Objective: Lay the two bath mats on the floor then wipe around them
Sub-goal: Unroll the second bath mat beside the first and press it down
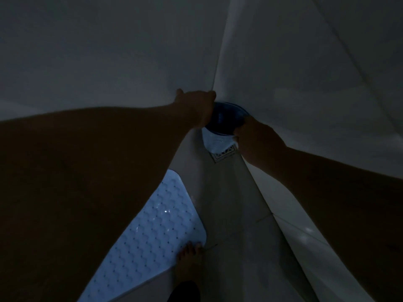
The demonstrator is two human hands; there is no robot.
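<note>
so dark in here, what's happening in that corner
A person is bent toward the corner where two walls meet the floor. Both hands are on a dark round thing, perhaps a bowl or a rolled mat; the light is too dim to tell. The left hand holds its left side and the right hand its right edge, just above a floor drain. One pale dotted bath mat already lies flat on the floor, with a bare foot at its edge.

Dim room; pale walls (pixel 109 51), tiled floor (pixel 229 203).
</note>
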